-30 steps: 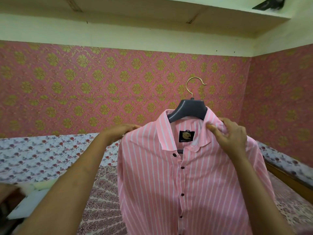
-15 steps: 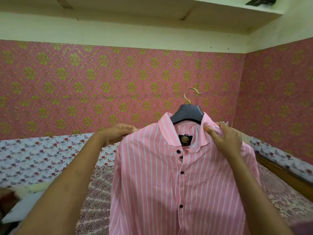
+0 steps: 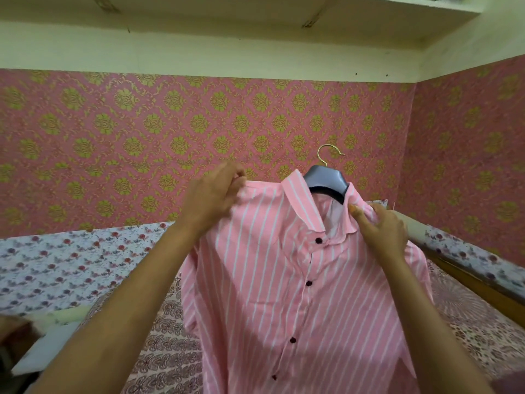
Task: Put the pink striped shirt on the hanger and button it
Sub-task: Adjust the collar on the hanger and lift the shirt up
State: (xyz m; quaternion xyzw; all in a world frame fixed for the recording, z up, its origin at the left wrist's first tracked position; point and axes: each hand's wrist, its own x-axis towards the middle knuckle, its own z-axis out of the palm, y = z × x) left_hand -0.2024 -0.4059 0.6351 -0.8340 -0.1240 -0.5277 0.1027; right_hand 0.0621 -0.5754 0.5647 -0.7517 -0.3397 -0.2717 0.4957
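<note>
Behind everything, pink wallpaper (image 3: 142,143) with gold-green ornaments covers the two walls, and a pale shelf (image 3: 255,12) runs along the top. Below it is a bed (image 3: 71,265) with a flower-printed sheet. The pink striped shirt (image 3: 270,280) is held up in the air over the bed, a little to the right of the middle. It hangs on the hanger, its front faces the person and it is tilted, so the stripes run slantwise. The left hand (image 3: 213,194) grips the cloth at one shoulder of the shirt, with its fingers (image 3: 235,177) curled and closed on the cloth. The right hand (image 3: 380,226) holds the other side just beside the collar, thumb and fingers pinched on the cloth. The dark hanger (image 3: 326,180) shows inside the open collar, and its thin gold hook (image 3: 326,155) stands free above it. Four dark buttons (image 3: 308,283) go down the front, where the two edges lie together; whether each is fastened cannot be told.
</note>
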